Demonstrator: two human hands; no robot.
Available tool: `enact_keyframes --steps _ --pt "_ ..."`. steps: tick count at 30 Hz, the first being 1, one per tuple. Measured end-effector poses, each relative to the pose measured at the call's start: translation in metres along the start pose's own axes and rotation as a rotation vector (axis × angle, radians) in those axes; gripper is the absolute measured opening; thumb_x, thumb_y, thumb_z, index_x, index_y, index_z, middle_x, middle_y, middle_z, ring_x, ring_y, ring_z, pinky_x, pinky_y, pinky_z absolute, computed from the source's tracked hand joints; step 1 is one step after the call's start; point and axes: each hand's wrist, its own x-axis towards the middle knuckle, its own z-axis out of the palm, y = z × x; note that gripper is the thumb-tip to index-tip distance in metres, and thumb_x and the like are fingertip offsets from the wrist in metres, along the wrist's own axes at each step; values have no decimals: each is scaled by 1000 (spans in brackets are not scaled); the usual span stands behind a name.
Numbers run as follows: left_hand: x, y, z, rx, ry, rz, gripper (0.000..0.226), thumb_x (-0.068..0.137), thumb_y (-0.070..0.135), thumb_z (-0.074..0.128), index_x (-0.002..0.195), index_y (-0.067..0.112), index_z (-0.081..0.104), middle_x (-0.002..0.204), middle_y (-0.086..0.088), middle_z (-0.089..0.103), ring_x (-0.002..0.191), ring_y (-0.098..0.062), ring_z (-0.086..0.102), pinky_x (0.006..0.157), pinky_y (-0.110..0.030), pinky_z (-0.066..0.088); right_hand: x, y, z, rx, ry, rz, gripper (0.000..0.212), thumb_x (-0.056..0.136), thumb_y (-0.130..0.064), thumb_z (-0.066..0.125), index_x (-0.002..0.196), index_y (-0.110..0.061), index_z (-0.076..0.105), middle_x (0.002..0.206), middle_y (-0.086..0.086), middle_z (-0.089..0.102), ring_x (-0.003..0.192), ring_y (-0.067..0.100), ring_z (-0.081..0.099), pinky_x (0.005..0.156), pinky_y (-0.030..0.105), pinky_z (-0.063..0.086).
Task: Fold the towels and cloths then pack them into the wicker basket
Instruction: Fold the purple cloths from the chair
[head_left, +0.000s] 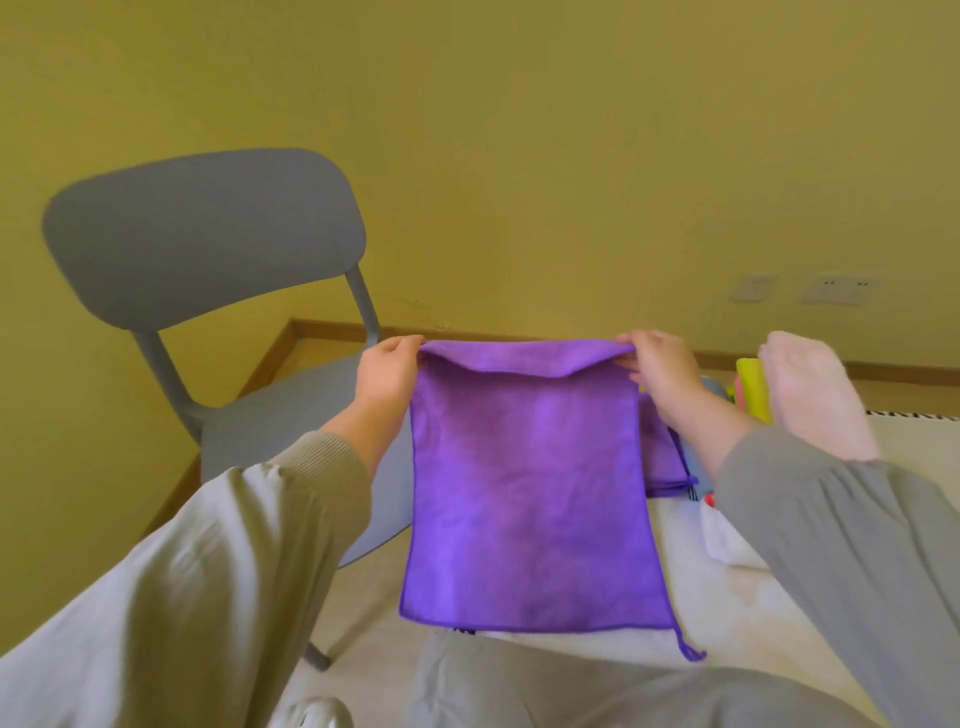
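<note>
Nearest, two grey sleeves (234, 545) reaching forward. Held up between them, hanging free over the left edge of what looks like a pale bed (727, 587): a purple cloth (530, 493), opened flat, top hem flopping forward, a small loop dangling at the lower right corner. Pinched at the top left corner by the left hand (387, 371) and at the top right by the right hand (660, 369), each grip clamped on the cloth.

Just behind, on the bed toward the right, a second purple cloth (662, 457), seemingly folded already. Farther right, a pink towel (815, 395) in a soft heap beside something yellow-green (753, 384). Far left, a grey chair (202, 234) against a yellow wall (519, 156).

No wicker basket in view. Judged early: perhaps one cloth folded, this one unfolded, the pink towel and all packing left.
</note>
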Motion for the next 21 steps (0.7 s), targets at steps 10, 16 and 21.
enact_keyframes --steps 10,16,21 --pt "-76 -56 -27 -145 10 -243 23 89 -9 47 91 5 65 69 -9 58 58 -15 58 49 -15 51 -78 62 -5 24 192 156 32 84 -2 51 64 -23 66 77 9 67 62 22 67 60 36 58" --pt "-101 -93 -34 93 -78 -378 34 87 -9 41 74 12 64 83 -10 55 63 -21 54 37 -17 46 -111 99 -13 -63 25 433 19 87 1 53 100 -3 66 68 11 56 45 19 52 30 17 39" --pt "-117 -114 -37 293 -117 -424 36 89 -9 39 70 13 59 77 -7 55 35 -15 56 30 -14 37 -122 111 -24 -415 -244 543 33 81 6 48 110 -3 62 80 13 60 53 20 54 50 27 44"
